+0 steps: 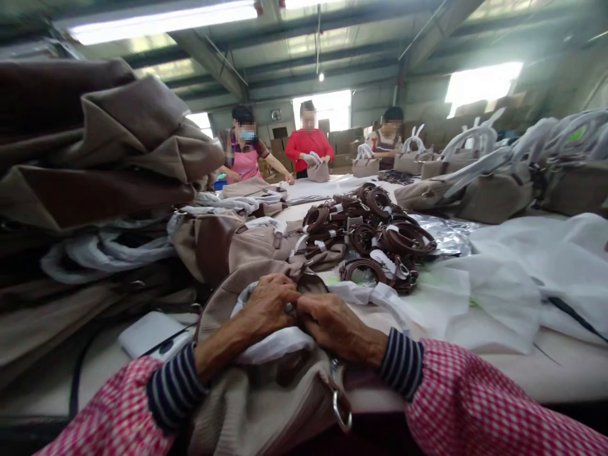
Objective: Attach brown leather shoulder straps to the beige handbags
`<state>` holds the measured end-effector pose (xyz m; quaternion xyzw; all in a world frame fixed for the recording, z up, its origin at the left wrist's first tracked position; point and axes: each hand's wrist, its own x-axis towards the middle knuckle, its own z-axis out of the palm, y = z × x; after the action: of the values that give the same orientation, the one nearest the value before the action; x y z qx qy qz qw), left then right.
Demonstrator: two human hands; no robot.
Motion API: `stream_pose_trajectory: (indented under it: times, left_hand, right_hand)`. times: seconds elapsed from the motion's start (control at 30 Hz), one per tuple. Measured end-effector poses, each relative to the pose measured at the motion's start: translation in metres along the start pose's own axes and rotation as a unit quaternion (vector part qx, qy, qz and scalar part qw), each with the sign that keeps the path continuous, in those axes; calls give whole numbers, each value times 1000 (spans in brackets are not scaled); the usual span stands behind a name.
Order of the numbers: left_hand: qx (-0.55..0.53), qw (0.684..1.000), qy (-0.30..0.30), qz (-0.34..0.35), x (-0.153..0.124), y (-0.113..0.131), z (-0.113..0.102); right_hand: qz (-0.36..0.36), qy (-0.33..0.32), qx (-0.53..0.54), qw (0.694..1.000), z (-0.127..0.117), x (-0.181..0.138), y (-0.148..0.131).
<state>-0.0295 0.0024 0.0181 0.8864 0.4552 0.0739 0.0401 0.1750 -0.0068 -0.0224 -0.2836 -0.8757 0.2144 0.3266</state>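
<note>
A taupe handbag (237, 405) lies before me at the table's near edge, its handles wrapped in white covering and a metal ring hanging at its right side. My left hand (270, 301) is closed at the bag's upper part, beside a wrapped handle (280, 345). Touching it from the right, my right hand (335, 323) has its fingers curled at the same spot. Both hands seem to pinch something at the bag's opening, but the fingers hide what it is.
Taupe and brown bags (109, 145) are piled high at the left. Coiled brown straps (370, 234) lie heaped beyond my hands. White sheets (498, 285) spread at the right, with wrapped-handle bags (494, 190) behind. A white device (152, 335) sits left. Three people (308, 142) work across the table.
</note>
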Motion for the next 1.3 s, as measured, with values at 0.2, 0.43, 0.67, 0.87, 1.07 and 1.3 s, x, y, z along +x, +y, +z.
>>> stream_pose_trajectory:
  times: [0.2,0.43,0.67,0.87,1.07,1.3]
  left_hand:
    - [-39,998,54,-6,-3,9,4]
    - [-37,992,113,49,-14,9,11]
    - [-45,973,195,110,-28,8,9]
    - [-30,971,202,127,-28,11,13]
    - [10,961,225,161,-26,12,17]
    - [56,970,176,159,-24,7,24]
  right_hand:
    - [6,11,64,998,-9,-6,-6]
    - [116,18,125,985,-18,-7,-1]
    - [19,-39,-4,999,-15,-5,4]
    - [27,-61,-63,996,-13,-6,1]
    - [-6,-90,-137,986,-9,-8,5]
    - [30,-81,-143,986,-12,-7,0]
